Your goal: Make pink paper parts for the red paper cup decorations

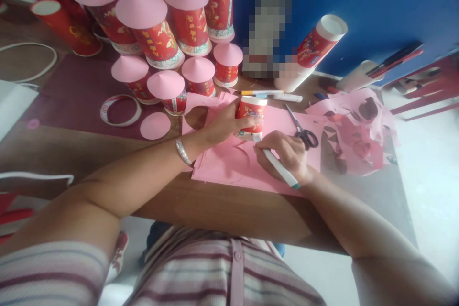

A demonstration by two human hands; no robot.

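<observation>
My left hand (224, 124) is closed around a small red paper cup (251, 115) that stands upside down on a pink paper sheet (229, 165). My right hand (287, 155) grips a white pen with a teal end (280, 169), its tip down at the cup's rim on the pink sheet. A faint curved line shows on the paper near the cup. A silver bracelet (183, 151) circles my left wrist.
Several red cups with pink cone lids (168, 85) stand at the back left. A pink paper disc (155, 125) and a cut cup ring (120, 110) lie beside them. Scissors (303, 130), pens (261, 92) and pink scraps (355, 129) lie to the right.
</observation>
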